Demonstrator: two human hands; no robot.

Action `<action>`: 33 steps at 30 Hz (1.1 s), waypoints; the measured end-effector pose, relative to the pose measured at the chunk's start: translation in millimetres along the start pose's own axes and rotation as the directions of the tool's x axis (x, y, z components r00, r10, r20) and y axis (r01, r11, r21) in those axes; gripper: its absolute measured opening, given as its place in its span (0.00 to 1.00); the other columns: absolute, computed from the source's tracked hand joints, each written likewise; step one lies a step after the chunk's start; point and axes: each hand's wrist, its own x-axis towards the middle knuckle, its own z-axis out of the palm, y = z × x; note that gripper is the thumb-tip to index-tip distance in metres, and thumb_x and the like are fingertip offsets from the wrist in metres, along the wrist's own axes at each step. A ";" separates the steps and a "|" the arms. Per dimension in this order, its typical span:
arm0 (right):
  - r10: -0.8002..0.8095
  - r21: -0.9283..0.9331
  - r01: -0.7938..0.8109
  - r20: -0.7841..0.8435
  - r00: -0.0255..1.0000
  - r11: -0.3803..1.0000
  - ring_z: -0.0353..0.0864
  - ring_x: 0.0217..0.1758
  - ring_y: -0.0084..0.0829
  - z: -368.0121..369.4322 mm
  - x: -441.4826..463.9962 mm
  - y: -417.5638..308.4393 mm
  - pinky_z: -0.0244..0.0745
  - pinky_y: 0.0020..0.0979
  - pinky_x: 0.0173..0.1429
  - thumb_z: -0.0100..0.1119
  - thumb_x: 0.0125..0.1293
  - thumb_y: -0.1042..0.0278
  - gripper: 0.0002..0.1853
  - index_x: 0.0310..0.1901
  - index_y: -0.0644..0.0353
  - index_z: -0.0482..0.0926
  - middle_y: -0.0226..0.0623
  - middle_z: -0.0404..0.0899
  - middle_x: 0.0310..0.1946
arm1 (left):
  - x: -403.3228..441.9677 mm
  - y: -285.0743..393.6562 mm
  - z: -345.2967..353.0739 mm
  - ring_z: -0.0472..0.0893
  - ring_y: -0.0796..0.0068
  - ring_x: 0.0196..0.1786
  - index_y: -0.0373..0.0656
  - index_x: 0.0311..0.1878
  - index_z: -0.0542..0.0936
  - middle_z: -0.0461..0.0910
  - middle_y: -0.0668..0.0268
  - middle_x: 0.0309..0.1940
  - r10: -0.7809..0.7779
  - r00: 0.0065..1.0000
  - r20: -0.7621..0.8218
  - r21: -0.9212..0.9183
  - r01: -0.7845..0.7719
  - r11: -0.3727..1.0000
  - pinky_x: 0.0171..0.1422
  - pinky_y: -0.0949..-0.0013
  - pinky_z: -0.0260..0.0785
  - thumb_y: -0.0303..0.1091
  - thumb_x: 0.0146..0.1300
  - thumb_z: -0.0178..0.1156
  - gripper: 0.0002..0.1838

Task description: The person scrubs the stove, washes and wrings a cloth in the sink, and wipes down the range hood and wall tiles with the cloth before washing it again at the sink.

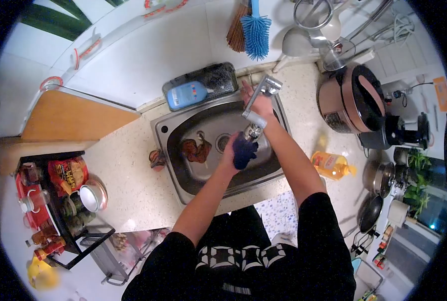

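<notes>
A dark blue wet cloth, perhaps a sock, is bunched in my left hand, closed on it under the spout over the sink. My right hand is at the base of the chrome faucet, its visible fingers stretched out beside it; the faucet hides part of this hand. A crumpled reddish-brown patterned cloth lies in the left part of the basin. Another similar bundle sits on the counter against the sink's left rim.
Behind the sink a blue bottle lies in a dark tray. An orange detergent bottle and a rice cooker stand at right. A black rack holds food packets at left. Brushes hang on the wall.
</notes>
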 end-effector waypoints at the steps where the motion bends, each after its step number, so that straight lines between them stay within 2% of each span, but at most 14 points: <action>1: -0.016 -0.282 0.021 0.018 1.000 0.959 0.87 0.54 0.46 -3.5 4.5 -5.6 0.85 0.45 0.47 0.59 0.67 0.61 0.33 0.74 0.51 0.68 0.46 0.80 0.63 | 10.7 -5.2 1.1 0.88 0.60 0.40 0.48 0.56 0.82 0.88 0.61 0.44 0.035 0.998 -0.043 -0.057 -0.038 0.998 0.41 0.58 0.82 0.62 0.72 0.54 0.27; 2: -0.027 -0.540 0.044 0.040 0.999 0.840 0.88 0.52 0.45 -6.1 6.2 -10.8 0.85 0.45 0.45 0.59 0.67 0.60 0.33 0.74 0.52 0.68 0.46 0.81 0.62 | 17.3 -7.7 -0.8 0.88 0.58 0.42 0.48 0.56 0.82 0.88 0.61 0.46 0.067 0.994 -0.090 -0.113 -0.077 0.991 0.44 0.54 0.83 0.61 0.71 0.55 0.27; 4: -0.031 -0.625 0.085 0.097 0.995 0.776 0.89 0.50 0.44 -10.5 8.3 -12.2 0.86 0.44 0.43 0.59 0.66 0.61 0.31 0.72 0.53 0.69 0.46 0.79 0.65 | 21.8 -4.4 -4.3 0.87 0.57 0.46 0.48 0.58 0.82 0.87 0.60 0.49 0.116 0.990 -0.076 -0.109 -0.124 0.986 0.52 0.54 0.82 0.60 0.72 0.54 0.27; 13: 0.058 -0.644 0.016 0.094 0.994 0.765 0.88 0.52 0.47 -29.0 0.6 -16.6 0.86 0.47 0.48 0.60 0.64 0.66 0.25 0.64 0.57 0.76 0.45 0.66 0.75 | 6.8 8.2 19.3 0.87 0.62 0.44 0.47 0.54 0.82 0.87 0.62 0.47 0.137 0.986 -0.090 -0.164 -0.150 0.975 0.49 0.59 0.82 0.58 0.72 0.57 0.24; 17: -0.074 -0.321 0.048 -0.067 0.995 0.946 0.84 0.59 0.52 -36.1 -49.9 -21.6 0.82 0.45 0.59 0.60 0.65 0.65 0.26 0.65 0.60 0.76 0.50 0.68 0.73 | -4.3 9.0 15.3 0.86 0.64 0.37 0.45 0.50 0.82 0.87 0.61 0.40 0.085 0.975 -0.205 -0.056 -0.099 0.994 0.43 0.61 0.82 0.57 0.71 0.61 0.23; 19: -0.258 -0.060 0.253 -0.339 0.904 0.965 0.82 0.62 0.48 15.5 -79.2 33.4 0.78 0.39 0.65 0.62 0.65 0.64 0.24 0.63 0.62 0.78 0.50 0.74 0.67 | -4.7 5.7 7.0 0.85 0.65 0.34 0.44 0.46 0.82 0.86 0.61 0.36 0.140 0.959 -0.245 0.077 -0.124 0.989 0.40 0.62 0.80 0.57 0.70 0.62 0.23; 20: -0.036 0.320 0.160 -0.361 0.932 0.934 0.81 0.63 0.40 34.7 -106.2 28.0 0.72 0.36 0.70 0.59 0.70 0.65 0.20 0.60 0.62 0.79 0.45 0.80 0.61 | -1.8 2.7 -0.6 0.85 0.66 0.32 0.44 0.44 0.83 0.86 0.61 0.34 0.168 0.951 -0.259 0.143 -0.134 0.981 0.38 0.62 0.79 0.57 0.70 0.63 0.23; 21: 0.276 0.719 -0.094 -0.140 0.951 0.689 0.83 0.52 0.34 57.7 -128.5 27.9 0.77 0.37 0.62 0.52 0.75 0.63 0.19 0.62 0.58 0.79 0.38 0.83 0.55 | 6.5 -1.2 -14.2 0.85 0.65 0.31 0.43 0.42 0.83 0.85 0.61 0.33 0.197 0.934 -0.297 0.199 -0.142 0.970 0.38 0.61 0.79 0.57 0.70 0.63 0.23; 22: 0.486 0.759 -0.346 0.044 0.873 0.552 0.82 0.51 0.29 64.9 -156.2 16.1 0.76 0.35 0.60 0.48 0.79 0.55 0.21 0.62 0.60 0.80 0.34 0.84 0.50 | 16.4 -6.5 -32.7 0.85 0.65 0.31 0.42 0.41 0.83 0.85 0.61 0.33 0.228 0.914 -0.335 0.253 -0.146 0.956 0.38 0.61 0.78 0.57 0.69 0.63 0.23; 23: 0.493 0.877 -0.303 0.089 0.865 0.373 0.82 0.50 0.30 71.1 -175.9 -2.0 0.76 0.32 0.58 0.47 0.80 0.48 0.26 0.62 0.62 0.80 0.35 0.84 0.50 | 20.3 -9.8 -41.6 0.84 0.65 0.31 0.41 0.39 0.84 0.85 0.62 0.32 0.261 0.892 -0.369 0.309 -0.148 0.940 0.38 0.60 0.77 0.57 0.69 0.64 0.24; 26: 0.440 0.989 -0.097 0.037 0.897 0.115 0.81 0.51 0.30 82.6 -206.4 -60.1 0.76 0.32 0.59 0.51 0.80 0.50 0.23 0.59 0.62 0.81 0.35 0.85 0.48 | 11.6 -15.1 -33.9 0.85 0.62 0.31 0.38 0.41 0.85 0.86 0.60 0.32 0.513 0.762 -0.395 0.658 -0.155 0.737 0.40 0.55 0.77 0.58 0.70 0.62 0.27; 29: 0.533 0.955 0.076 -0.224 0.816 0.286 0.81 0.52 0.30 108.8 -212.5 -85.8 0.76 0.33 0.60 0.56 0.79 0.54 0.20 0.57 0.62 0.81 0.36 0.85 0.48 | -1.1 -9.9 -26.7 0.86 0.53 0.35 0.38 0.38 0.88 0.87 0.62 0.30 0.701 0.654 -0.284 0.959 0.205 0.197 0.47 0.50 0.78 0.67 0.75 0.49 0.37; 32: 0.621 0.908 -0.040 -0.253 0.741 0.418 0.81 0.53 0.30 117.5 -217.8 -90.3 0.76 0.33 0.59 0.59 0.78 0.56 0.18 0.56 0.63 0.81 0.39 0.85 0.50 | 13.4 -9.9 -62.4 0.84 0.54 0.44 0.34 0.47 0.86 0.87 0.60 0.39 0.651 0.712 -0.262 0.949 0.312 0.041 0.55 0.50 0.75 0.67 0.77 0.45 0.39; 33: 0.631 0.908 -0.005 -0.286 0.721 0.418 0.82 0.50 0.29 124.8 -212.9 -80.5 0.77 0.33 0.57 0.60 0.77 0.55 0.19 0.55 0.64 0.81 0.39 0.86 0.48 | -0.7 -12.8 -46.1 0.83 0.54 0.49 0.36 0.50 0.84 0.85 0.57 0.44 0.591 0.754 -0.287 0.952 0.156 0.263 0.57 0.51 0.75 0.66 0.77 0.45 0.37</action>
